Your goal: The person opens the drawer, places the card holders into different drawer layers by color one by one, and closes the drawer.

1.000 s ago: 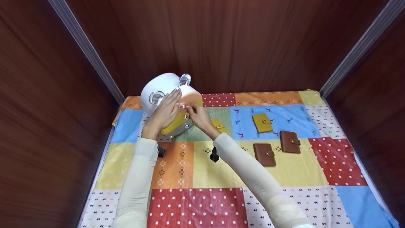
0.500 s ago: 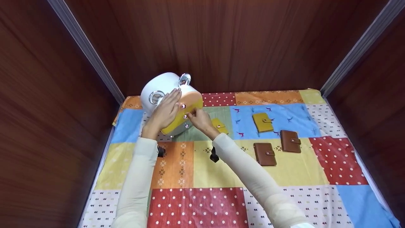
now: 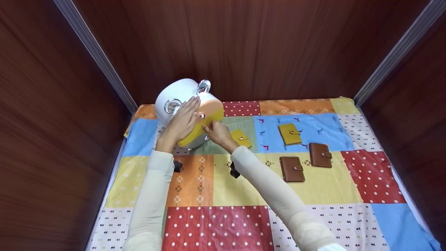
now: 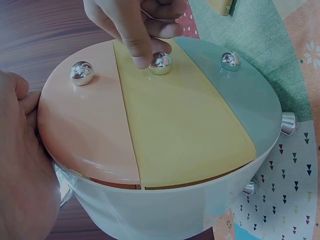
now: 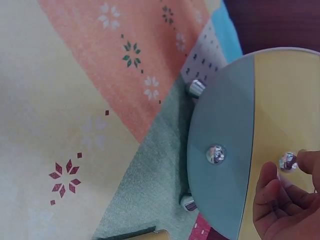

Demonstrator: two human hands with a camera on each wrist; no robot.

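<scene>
A round white drawer box (image 3: 179, 91) stands at the back left, its front split into orange, yellow and grey-green drawers with silver ball knobs. My left hand (image 3: 181, 122) lies with straight fingers along its upper left side, near a silver ear (image 3: 172, 106); in the left wrist view that hand (image 4: 25, 165) rests against the orange side. My right hand (image 3: 219, 134) has its thumb and fingers curled around the knob (image 4: 160, 63) of the yellow middle drawer (image 4: 185, 130). The orange drawer's knob (image 3: 202, 116) and the green drawer's knob (image 5: 216, 154) stand free of the fingers.
A yellow snap wallet (image 3: 241, 138) lies just right of the box. Another yellow one (image 3: 290, 134) and two brown ones, the nearer (image 3: 292, 169) and the farther (image 3: 320, 155), lie further right on the patchwork cloth (image 3: 240, 195). Dark wood panels (image 3: 244, 48) rise behind and beside.
My right hand has moved down from beside the orange drawer's knob to the yellow drawer's knob, which it now hides in the head view. My left hand and the box have stayed put.
</scene>
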